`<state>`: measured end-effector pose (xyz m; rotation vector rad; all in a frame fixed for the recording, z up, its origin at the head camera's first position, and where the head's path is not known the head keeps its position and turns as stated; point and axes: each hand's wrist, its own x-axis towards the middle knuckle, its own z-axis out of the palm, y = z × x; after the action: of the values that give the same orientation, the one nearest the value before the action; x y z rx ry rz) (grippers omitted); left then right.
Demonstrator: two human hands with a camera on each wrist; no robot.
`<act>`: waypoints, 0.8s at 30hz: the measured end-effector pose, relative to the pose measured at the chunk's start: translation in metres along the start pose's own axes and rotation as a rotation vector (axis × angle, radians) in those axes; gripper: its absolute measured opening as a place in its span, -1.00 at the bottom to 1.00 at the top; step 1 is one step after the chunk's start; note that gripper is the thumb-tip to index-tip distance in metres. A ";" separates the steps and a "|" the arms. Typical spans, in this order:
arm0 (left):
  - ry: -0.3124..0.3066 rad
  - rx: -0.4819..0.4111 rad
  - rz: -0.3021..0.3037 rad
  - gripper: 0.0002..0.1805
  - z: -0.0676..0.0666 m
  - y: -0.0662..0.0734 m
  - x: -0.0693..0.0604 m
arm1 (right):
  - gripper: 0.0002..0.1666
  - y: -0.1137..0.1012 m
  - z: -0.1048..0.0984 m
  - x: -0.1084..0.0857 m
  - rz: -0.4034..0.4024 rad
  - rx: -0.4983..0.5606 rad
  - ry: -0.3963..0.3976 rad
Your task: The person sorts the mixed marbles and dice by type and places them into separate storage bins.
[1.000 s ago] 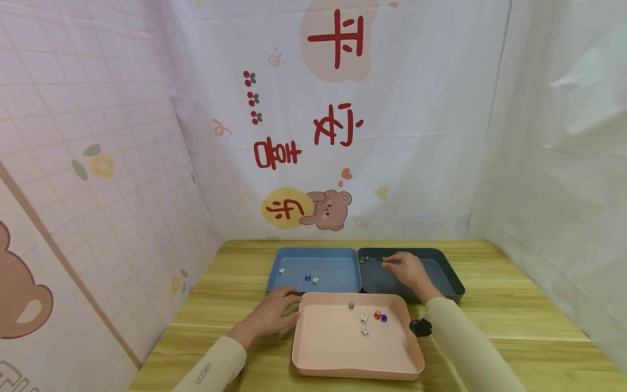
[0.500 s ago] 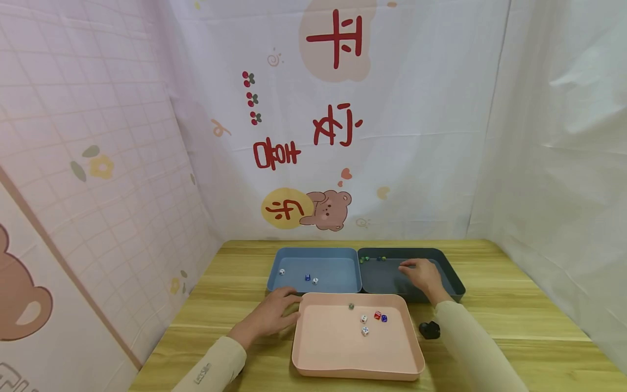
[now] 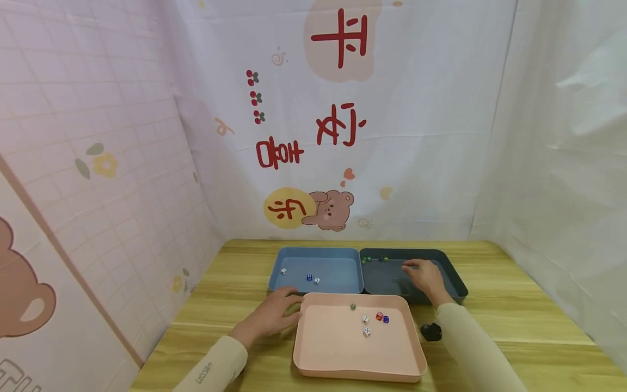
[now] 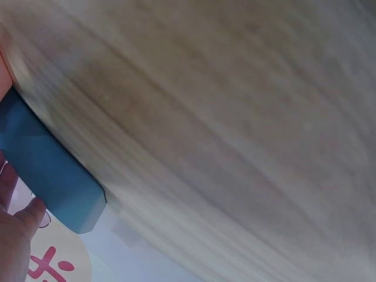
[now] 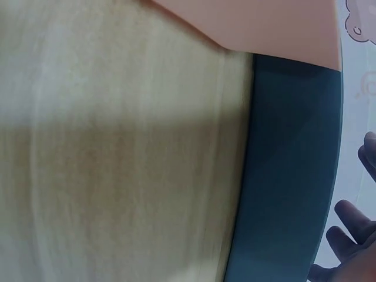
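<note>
Bench (image 5: pixel 117 176) fills the view from six o'clock round past nine to eleven, its wood grain soft and blurred. The side of a dark blue-green tray (image 5: pixel 291 170) runs from two o'clock down to five. At one o'clock a pink tray (image 5: pixel 264 26) overlaps its upper end; whether the two touch cannot be told. Past the dark tray's edge, the right-hand grip (image 5: pixel 358 252) shows, cropped, from three to four o'clock, digits spread apart; contact with the tray is unclear. White backdrop (image 5: pixel 351 111) lies behind, with a brown-outlined drawing (image 5: pixel 357 24) at two o'clock.
</note>
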<state>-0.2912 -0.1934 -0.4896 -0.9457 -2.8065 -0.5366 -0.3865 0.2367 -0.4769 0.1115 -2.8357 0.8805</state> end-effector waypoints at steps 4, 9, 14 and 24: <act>0.005 0.004 0.004 -0.57 0.000 0.001 0.000 | -0.59 0.001 -0.002 -0.001 0.008 0.015 -0.001; 0.008 -0.002 0.009 -0.57 0.000 0.002 0.000 | -0.59 0.000 -0.005 -0.002 0.000 0.022 -0.004; 0.007 -0.004 0.007 -0.56 -0.001 0.002 0.000 | -0.58 -0.002 -0.006 -0.003 -0.010 0.040 -0.012; 0.012 -0.012 0.009 -0.57 -0.001 0.003 0.000 | -0.58 -0.015 -0.007 -0.001 -0.083 0.048 -0.010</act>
<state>-0.2896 -0.1918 -0.4879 -0.9536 -2.7903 -0.5573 -0.3830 0.2282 -0.4634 0.2382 -2.7976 0.9328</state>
